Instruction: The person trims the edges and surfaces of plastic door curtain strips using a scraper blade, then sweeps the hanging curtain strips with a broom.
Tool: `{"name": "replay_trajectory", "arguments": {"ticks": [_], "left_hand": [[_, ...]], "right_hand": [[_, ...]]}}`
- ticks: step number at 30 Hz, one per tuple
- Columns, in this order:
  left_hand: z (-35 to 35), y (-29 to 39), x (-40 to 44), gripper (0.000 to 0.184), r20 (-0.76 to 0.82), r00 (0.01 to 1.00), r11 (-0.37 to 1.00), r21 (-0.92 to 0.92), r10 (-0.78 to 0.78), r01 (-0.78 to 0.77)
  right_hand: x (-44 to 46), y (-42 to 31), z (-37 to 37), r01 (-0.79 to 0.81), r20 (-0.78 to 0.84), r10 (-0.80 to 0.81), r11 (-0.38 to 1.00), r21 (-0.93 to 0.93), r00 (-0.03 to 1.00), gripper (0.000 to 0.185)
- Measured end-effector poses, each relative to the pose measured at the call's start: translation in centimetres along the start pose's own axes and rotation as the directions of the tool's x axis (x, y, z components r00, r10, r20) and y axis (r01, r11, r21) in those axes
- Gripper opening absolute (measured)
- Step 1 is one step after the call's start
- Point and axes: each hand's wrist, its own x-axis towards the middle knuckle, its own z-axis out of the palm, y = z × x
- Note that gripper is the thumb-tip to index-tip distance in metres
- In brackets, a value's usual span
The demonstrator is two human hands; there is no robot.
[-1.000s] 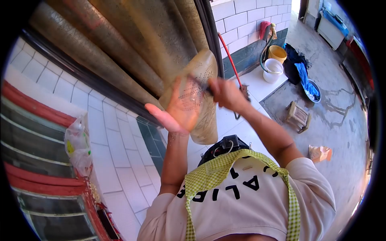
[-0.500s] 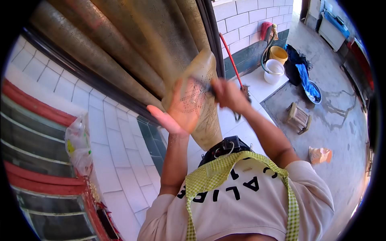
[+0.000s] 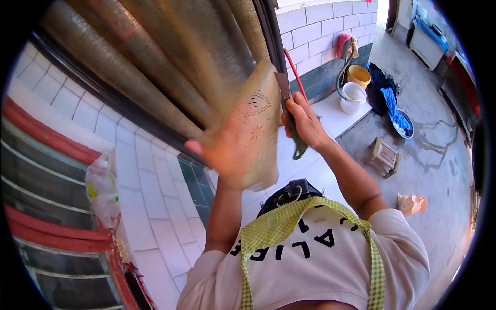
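Upside-down black capitals, A, L and I legible, cross the beige shirt [image 3: 336, 274] at the bottom. At centre, the left hand [image 3: 227, 155] is blurred, its thumb stuck out, fingers apparently spread; contact with the perforated tan sheet [image 3: 264, 124] cannot be told. Right of it, the right hand's [image 3: 309, 124] fingers wrap a knife's [image 3: 293, 128] green handle. A white bucket [image 3: 353, 101] stands upper right.

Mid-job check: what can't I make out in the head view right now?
Left hand: in the head view, motion blur hides the fingers and any contact with the perforated tan material.
Bladed tool: handle partly covered by the right hand, head view.
Yellow bucket: base hidden behind the white bucket, head view.
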Motion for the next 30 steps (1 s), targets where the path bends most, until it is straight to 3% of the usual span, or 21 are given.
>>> {"name": "replay_trajectory", "arguments": {"ticks": [1, 2, 4, 5, 6, 8, 10, 11, 15, 16, 17, 20, 22, 24, 25, 26, 28, 30], "left_hand": [[-1.1, -0.4, -0.1, 0.117, -0.292, 0.956, 0.986, 0.162, 0.026, 0.023], [-1.9, -0.9, -0.3, 0.117, -0.292, 0.956, 0.986, 0.166, 0.024, 0.025], [-2.3, -1.3, 0.3, 0.11, -0.039, 0.996, 0.936, -0.346, -0.085, 0.066], [-2.5, -1.6, 0.3, 0.105, 0.146, 0.989, 0.93, -0.356, -0.035, 0.086], [-2.0, -1.4, 0.5, 0.105, 0.147, 0.988, 0.929, -0.359, -0.043, 0.094], [-1.1, -0.5, 0.6, 0.102, 0.102, 0.994, 0.956, -0.287, -0.035, 0.063], [-1.2, -0.6, 0.7, 0.102, 0.063, 0.998, 0.962, -0.268, -0.029, 0.045], [-1.3, -0.7, 0.8, 0.103, 0.029, 0.999, 0.969, -0.247, -0.022, 0.028], [-1.0, -1.0, 1.2, 0.104, 0.017, 1.0, 0.954, -0.299, -0.017, 0.022], [-0.8, -0.8, 1.2, 0.105, -0.027, 1.0, 0.972, -0.234, -0.005, -0.002], [-0.8, -0.6, 1.3, 0.106, -0.071, 0.997, 0.986, -0.167, 0.011, -0.023], [-0.8, 0.0, 1.4, 0.101, -0.027, 1.0, 0.974, -0.228, 0.002, -0.008], [-0.7, -0.1, 1.3, 0.101, -0.03, 1.0, 0.99, -0.139, 0.006, -0.01], [-0.7, -0.5, 1.4, 0.11, -0.079, 0.996, 0.982, -0.178, 0.047, -0.06], [-0.7, -0.6, 1.4, 0.11, -0.081, 0.996, 0.982, -0.18, 0.046, -0.06], [-0.8, -0.6, 1.5, 0.11, -0.043, 0.998, 0.954, -0.293, 0.048, -0.059], [-0.8, -0.5, 1.8, 0.11, 0.001, 0.998, 0.912, -0.406, 0.057, -0.052], [-0.6, 0.1, 1.8, 0.108, 0.003, 1.0, 0.969, -0.246, 0.029, -0.027]], "right_hand": [[0.3, 1.2, 0.3, 0.018, 0.043, -0.02, 0.999, 0.049, 0.999, 0.027], [0.6, 2.3, 0.5, 0.04, 0.081, -0.048, 0.994, 0.1, 0.996, 0.027], [1.2, 3.7, 0.1, 0.073, 0.093, -0.085, 0.989, 0.128, 0.992, 0.026], [1.3, 4.4, -0.2, 0.15, 0.139, -0.161, 0.985, 0.084, 0.977, 0.024], [1.1, 4.2, -0.3, 0.226, 0.187, -0.23, 0.973, 0.043, 0.955, 0.023], [0.6, 3.5, -0.8, 0.192, 0.191, -0.183, 0.981, -0.031, 0.964, 0.029], [0.3, 2.4, 0.4, 0.177, -0.03, -0.202, 0.916, -0.359, 0.979, 0.028], [0.2, 2.0, 1.0, 0.207, -0.119, -0.284, 0.875, -0.438, 0.951, 0.024], [0.3, 2.8, 1.9, 0.257, -0.13, -0.429, 0.728, -0.635, 0.894, 0.021], [-0.3, 2.8, 2.4, 0.258, -0.128, -0.429, 0.727, -0.636, 0.894, 0.021], [-1.1, 2.8, 3.0, 0.314, -0.054, -0.445, 0.707, -0.634, 0.894, 0.021], [-3.2, 3.8, 4.1, 0.467, 0.161, -0.496, 0.59, -0.659, 0.853, 0.021], [-2.8, 3.2, 3.8, 0.485, 0.224, -0.472, 0.555, -0.676, 0.852, 0.021], [-0.1, 2.8, 2.4, 0.347, -0.094, -0.493, 0.723, -0.597, 0.865, 0.02], [0.6, 1.9, 1.8, 0.24, -0.161, -0.432, 0.73, -0.64, 0.887, 0.018], [0.2, 2.4, 2.2, 0.239, -0.16, -0.433, 0.728, -0.642, 0.887, 0.018], [-1.7, 4.3, 3.6, 0.456, -0.002, -0.579, 0.644, -0.614, 0.815, 0.02], [-4.7, 3.9, 4.8, 0.436, 0.22, -0.396, 0.62, -0.653, 0.892, 0.032]]}}
